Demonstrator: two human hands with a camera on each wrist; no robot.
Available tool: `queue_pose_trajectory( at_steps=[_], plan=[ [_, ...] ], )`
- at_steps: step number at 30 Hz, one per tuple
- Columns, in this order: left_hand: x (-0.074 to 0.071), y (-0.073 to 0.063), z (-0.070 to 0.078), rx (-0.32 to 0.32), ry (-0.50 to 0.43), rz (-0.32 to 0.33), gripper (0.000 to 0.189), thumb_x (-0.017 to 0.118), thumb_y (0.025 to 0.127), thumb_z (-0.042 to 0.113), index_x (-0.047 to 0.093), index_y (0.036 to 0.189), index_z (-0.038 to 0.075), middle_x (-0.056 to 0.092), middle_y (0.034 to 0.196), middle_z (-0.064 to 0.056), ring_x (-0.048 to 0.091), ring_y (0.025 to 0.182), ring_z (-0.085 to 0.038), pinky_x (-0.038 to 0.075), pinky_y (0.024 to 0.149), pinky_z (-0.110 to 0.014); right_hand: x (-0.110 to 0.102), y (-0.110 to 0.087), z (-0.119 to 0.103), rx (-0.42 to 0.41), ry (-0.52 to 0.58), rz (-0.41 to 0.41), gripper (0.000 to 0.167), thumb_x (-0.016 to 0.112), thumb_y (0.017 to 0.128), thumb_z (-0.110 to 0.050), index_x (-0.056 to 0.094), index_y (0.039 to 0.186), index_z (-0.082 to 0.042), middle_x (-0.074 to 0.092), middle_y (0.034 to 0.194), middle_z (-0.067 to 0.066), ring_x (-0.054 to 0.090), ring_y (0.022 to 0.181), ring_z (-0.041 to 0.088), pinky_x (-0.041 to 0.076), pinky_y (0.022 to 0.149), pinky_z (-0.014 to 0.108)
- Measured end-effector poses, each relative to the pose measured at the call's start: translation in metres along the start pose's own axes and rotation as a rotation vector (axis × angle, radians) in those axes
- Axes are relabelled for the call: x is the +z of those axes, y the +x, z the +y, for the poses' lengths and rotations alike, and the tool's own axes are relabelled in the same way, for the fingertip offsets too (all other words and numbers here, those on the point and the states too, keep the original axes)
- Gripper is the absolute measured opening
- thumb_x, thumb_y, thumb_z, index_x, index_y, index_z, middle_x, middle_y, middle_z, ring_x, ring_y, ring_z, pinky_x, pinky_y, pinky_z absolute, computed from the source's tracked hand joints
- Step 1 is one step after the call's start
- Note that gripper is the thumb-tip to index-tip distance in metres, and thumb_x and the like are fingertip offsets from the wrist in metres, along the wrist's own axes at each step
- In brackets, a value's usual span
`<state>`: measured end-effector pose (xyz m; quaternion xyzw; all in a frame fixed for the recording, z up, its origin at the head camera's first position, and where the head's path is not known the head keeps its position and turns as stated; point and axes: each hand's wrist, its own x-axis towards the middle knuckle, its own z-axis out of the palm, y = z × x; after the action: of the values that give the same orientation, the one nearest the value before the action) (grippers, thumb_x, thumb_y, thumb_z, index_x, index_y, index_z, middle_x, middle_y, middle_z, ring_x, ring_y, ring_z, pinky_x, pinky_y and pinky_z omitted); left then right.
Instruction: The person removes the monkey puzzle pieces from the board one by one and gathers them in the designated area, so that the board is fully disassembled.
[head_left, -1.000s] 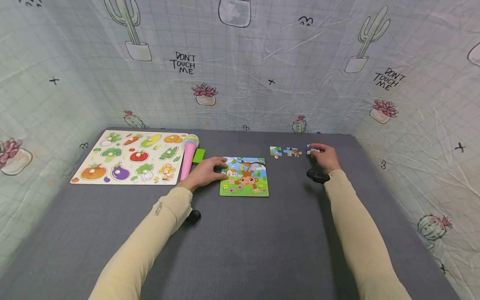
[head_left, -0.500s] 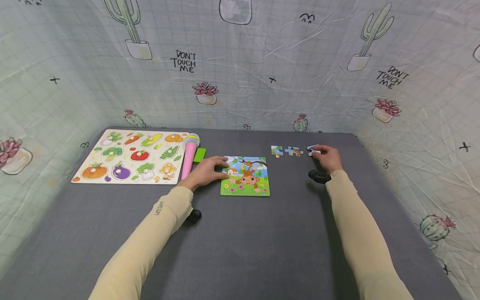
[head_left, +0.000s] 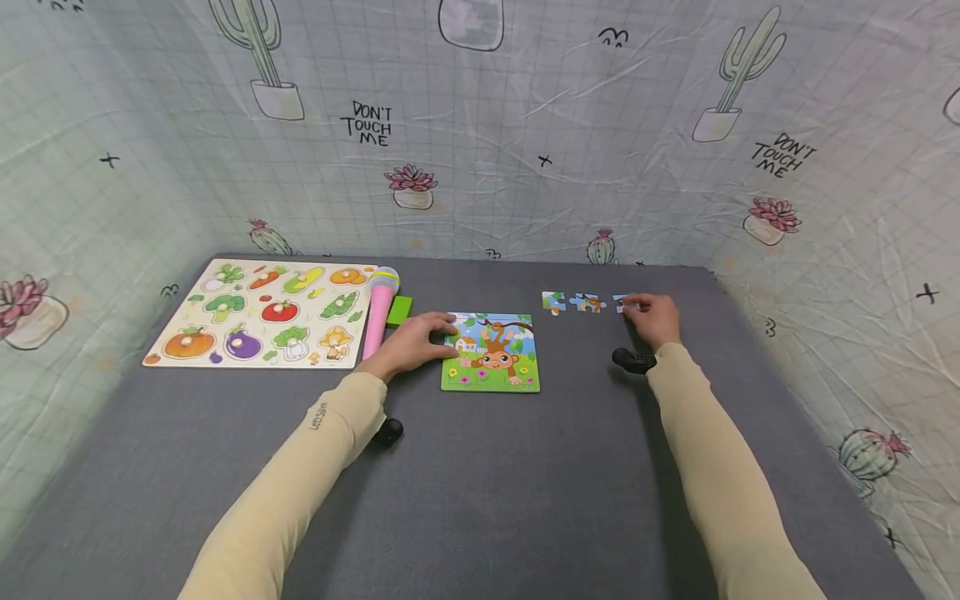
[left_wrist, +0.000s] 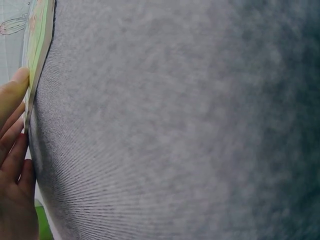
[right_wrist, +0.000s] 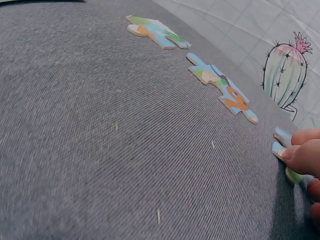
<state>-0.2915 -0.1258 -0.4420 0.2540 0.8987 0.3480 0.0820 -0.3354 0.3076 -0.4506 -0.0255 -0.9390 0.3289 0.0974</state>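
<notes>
A square monkey jigsaw puzzle (head_left: 491, 354) lies on the grey table in the head view. My left hand (head_left: 411, 343) rests at its left edge, thumb and fingers spread apart, touching the board. In the left wrist view the thumb (left_wrist: 15, 92) lies against the board's side. Farther right, my right hand (head_left: 654, 320) pinches a jigsaw piece (right_wrist: 279, 149) close over the table; the fingers cover much of it. Left of that hand lie two loose spots of jigsaw, a single piece (head_left: 553, 302) and a joined-looking blue and orange piece (head_left: 588, 303).
A wooden vegetable puzzle board (head_left: 258, 312) lies at the back left. Beside it are a pink toy microphone (head_left: 381, 308) and a green block (head_left: 399, 312). A cactus-print cloth (head_left: 480, 150) rises behind the table and along both sides.
The right hand has shifted slightly at the far right piece, and its fingers now cover more of that piece. The left hand stays at the puzzle's edge.
</notes>
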Motion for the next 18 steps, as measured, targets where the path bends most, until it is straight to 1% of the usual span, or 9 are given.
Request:
queue_pose_trajectory(
  at_steps=[3, 6, 8, 12, 18],
  plan=[
    [0.0003, 0.0005, -0.0005, -0.005, 0.003, 0.000, 0.040, 0.075, 0.088, 0.022, 0.066, 0.121, 0.001, 0.049, 0.145, -0.014, 0.040, 0.137, -0.031, 0.031, 0.113, -0.045, -0.0008, -0.0012, 0.0020, -0.018, 0.000, -0.029, 0.027, 0.063, 0.095, -0.010, 0.068, 0.117, 0.004, 0.060, 0.123, 0.030, 0.058, 0.110, 0.045, 0.046, 0.092, 0.056],
    [0.0008, 0.0012, -0.0012, -0.010, 0.004, -0.002, 0.040, 0.075, 0.088, 0.022, 0.067, 0.121, 0.002, 0.049, 0.145, -0.014, 0.039, 0.137, -0.031, 0.031, 0.114, -0.045, -0.0014, -0.0018, 0.0041, -0.020, -0.006, -0.069, 0.029, 0.062, 0.096, -0.012, 0.067, 0.120, 0.003, 0.058, 0.126, 0.030, 0.055, 0.113, 0.045, 0.044, 0.095, 0.058],
    [0.0010, 0.0014, -0.0014, -0.009, 0.005, -0.003, 0.040, 0.075, 0.088, 0.022, 0.067, 0.121, 0.002, 0.049, 0.145, -0.014, 0.039, 0.137, -0.031, 0.031, 0.114, -0.045, -0.0016, -0.0020, 0.0049, -0.016, -0.013, -0.081, 0.030, 0.062, 0.096, -0.013, 0.067, 0.121, 0.002, 0.056, 0.128, 0.030, 0.054, 0.116, 0.045, 0.041, 0.098, 0.059],
    [0.0006, 0.0012, -0.0007, -0.006, 0.004, -0.002, 0.040, 0.075, 0.088, 0.022, 0.067, 0.121, 0.001, 0.049, 0.144, -0.014, 0.040, 0.137, -0.031, 0.031, 0.113, -0.045, 0.0001, -0.0010, 0.0068, -0.020, -0.025, -0.068, 0.028, 0.062, 0.097, -0.014, 0.068, 0.119, 0.002, 0.057, 0.128, 0.029, 0.054, 0.117, 0.045, 0.041, 0.100, 0.058],
    [-0.0010, 0.0002, 0.0011, -0.006, -0.001, -0.003, 0.040, 0.075, 0.088, 0.023, 0.067, 0.121, 0.001, 0.049, 0.145, -0.014, 0.040, 0.137, -0.031, 0.031, 0.113, -0.045, 0.0028, 0.0001, 0.0068, -0.025, -0.017, -0.054, 0.026, 0.061, 0.097, -0.013, 0.070, 0.116, 0.001, 0.058, 0.127, 0.028, 0.054, 0.117, 0.046, 0.041, 0.099, 0.059]
  ],
)
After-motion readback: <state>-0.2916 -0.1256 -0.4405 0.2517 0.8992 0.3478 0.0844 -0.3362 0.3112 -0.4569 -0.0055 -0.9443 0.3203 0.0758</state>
